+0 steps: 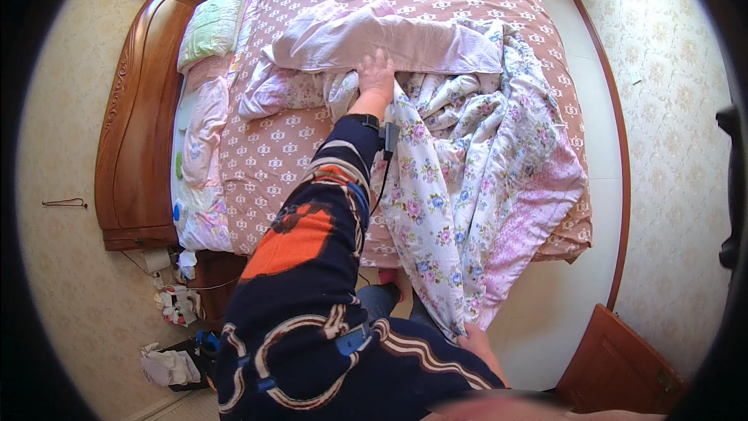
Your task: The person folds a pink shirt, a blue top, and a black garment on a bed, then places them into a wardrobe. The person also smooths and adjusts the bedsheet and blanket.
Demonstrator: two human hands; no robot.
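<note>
A floral quilt point(436, 187), white with pink and blue flowers, lies in loose folds across the bed and drops over its near edge. At its far side it is bunched beside a plain pale pink cloth point(436, 43), perhaps its turned-over underside; I cannot tell. My left arm reaches far forward, and my left hand point(376, 74) rests on the pale pink cloth's near edge, fingers spread. Low at the right, my right hand point(474, 341) is closed on the quilt's hanging corner, pulled toward my body. Part of that hand is hidden by the fabric.
The bed point(273, 148) wears a brown patterned sheet. A carved wooden headboard point(140, 125) stands at left, with a green pillow point(212, 27) by it. A wooden panel point(615, 362) stands at lower right. Bags and cloths point(175, 362) sit at lower left.
</note>
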